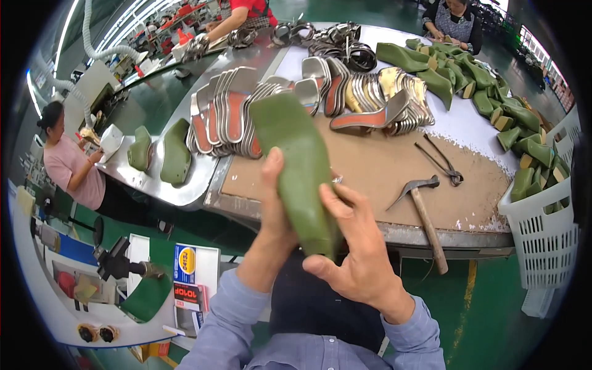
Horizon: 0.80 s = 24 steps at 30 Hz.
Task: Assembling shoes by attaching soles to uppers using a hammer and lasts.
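A hammer (424,216) with a wooden handle lies on the brown work mat (370,169), its handle overhanging the bench edge. Pincers (441,160) lie just beyond it on the mat. Metal sole plates (234,114) stand in overlapping rows along the far side. Green shoe lasts (456,77) are piled at the right, some in a white basket (542,234). Two further lasts (163,154) rest on the metal bench (185,191) at left.

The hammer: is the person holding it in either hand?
No. The hammer lies on the bench while both the left hand and right hand hold a green shoe last.
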{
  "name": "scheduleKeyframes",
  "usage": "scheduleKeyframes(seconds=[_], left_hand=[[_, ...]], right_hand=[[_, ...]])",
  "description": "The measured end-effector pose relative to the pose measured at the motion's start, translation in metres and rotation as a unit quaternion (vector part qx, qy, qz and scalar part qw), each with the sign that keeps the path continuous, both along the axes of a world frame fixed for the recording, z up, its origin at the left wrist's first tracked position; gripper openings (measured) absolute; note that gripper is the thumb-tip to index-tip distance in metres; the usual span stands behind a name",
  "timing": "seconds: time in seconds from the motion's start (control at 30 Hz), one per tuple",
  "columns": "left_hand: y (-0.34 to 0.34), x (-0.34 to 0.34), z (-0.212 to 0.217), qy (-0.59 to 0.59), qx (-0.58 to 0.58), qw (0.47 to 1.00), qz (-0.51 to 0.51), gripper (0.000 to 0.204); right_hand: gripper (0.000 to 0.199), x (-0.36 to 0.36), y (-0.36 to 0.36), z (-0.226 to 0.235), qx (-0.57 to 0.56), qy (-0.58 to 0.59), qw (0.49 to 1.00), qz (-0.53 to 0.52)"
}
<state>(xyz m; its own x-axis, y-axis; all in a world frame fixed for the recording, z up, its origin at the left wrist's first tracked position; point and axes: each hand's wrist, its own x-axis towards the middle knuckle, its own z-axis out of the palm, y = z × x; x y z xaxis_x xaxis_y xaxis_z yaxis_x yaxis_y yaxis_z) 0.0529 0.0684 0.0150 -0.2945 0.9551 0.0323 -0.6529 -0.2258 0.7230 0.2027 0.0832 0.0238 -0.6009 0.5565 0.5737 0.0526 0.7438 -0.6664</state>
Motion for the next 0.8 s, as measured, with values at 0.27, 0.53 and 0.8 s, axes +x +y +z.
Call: scheduleKeyframes(seconds=[0.27, 0.53, 0.8], left_hand=[[-0.026, -0.031, -0.028, 0.057, 0.042, 0.991, 0.115, 0.062], [-0.102, -0.099, -0.073, 0.162, -0.11, 0.939, 0.282, 0.042], [0.021, -0.061, -0.035, 0.736, -0.067, 0.671, -0.062, 0.028]], right_hand=[[0.07, -0.001, -0.01, -0.058, -0.177, 0.048, 0.978, 0.096], [0.048, -0.024, -0.001, -0.081, 0.077, -0.08, 0.991, 0.071], [0.032, -0.022, -0.01, -0.095, 0.119, -0.135, 0.981, 0.065]])
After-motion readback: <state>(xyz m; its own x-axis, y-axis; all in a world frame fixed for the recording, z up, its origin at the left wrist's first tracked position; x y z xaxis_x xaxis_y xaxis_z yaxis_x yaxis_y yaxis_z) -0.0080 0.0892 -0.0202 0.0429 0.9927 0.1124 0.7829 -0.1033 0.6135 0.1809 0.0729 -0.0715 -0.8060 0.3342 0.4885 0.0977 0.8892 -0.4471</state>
